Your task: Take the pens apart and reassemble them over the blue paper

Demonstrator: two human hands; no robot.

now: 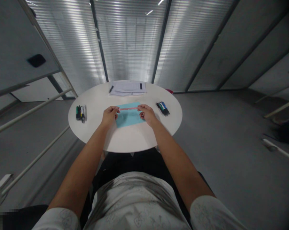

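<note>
A thin pinkish-red strip (pixel 128 109) is stretched level between my two hands; its exact kind I cannot make out. My left hand (pixel 111 115) pinches one end between thumb and fingers. At the other end, my right hand (pixel 146 113) pinches it the same way, fingers curled under. Beneath the strip lies a light blue sheet (pixel 128 120), flat on the round white table (pixel 132 140). Both hands hover at the sheet's side edges, and they cover parts of it.
Several markers (pixel 80 113) lie at the table's left side. A bunch of pens (pixel 163 109) rests on the right. Stacked papers (pixel 127 88) with dark items on them lie at the far edge. A white metal rail (pixel 31 106) runs along the left.
</note>
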